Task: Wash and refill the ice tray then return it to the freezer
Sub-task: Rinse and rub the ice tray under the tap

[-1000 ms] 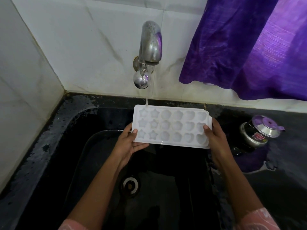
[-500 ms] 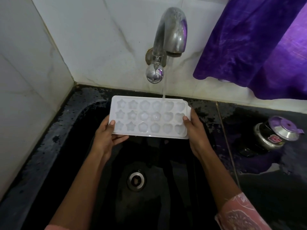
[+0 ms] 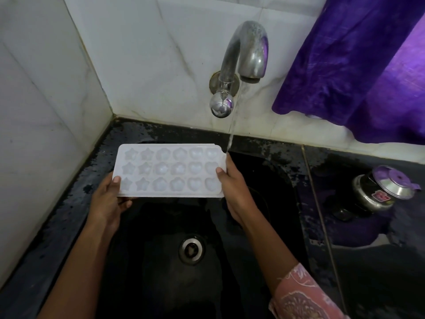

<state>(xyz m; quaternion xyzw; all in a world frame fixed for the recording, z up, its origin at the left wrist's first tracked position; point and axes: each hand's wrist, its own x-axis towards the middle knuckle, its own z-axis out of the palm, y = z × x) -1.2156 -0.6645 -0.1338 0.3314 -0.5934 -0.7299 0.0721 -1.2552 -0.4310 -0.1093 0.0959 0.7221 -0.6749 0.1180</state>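
A white ice tray (image 3: 170, 171) with star, flower and heart cells is held level over the black sink (image 3: 271, 180). My left hand (image 3: 108, 199) grips its left end, thumb on the rim. My right hand (image 3: 234, 192) grips its right end. A steel tap (image 3: 248, 51) on the tiled wall runs a thin stream of water (image 3: 232, 132) that falls at the tray's far right corner, by my right fingers. Water glints in several cells.
The drain (image 3: 191, 249) lies below the tray in the basin. A steel lidded pot (image 3: 381, 189) stands on the wet black counter to the right. A purple curtain (image 3: 358, 65) hangs at upper right. White tiled walls close off the left and back.
The tray has shifted left under the tap, so the stream now lands at its far right corner instead of over the cells. Both hands keep their grip.
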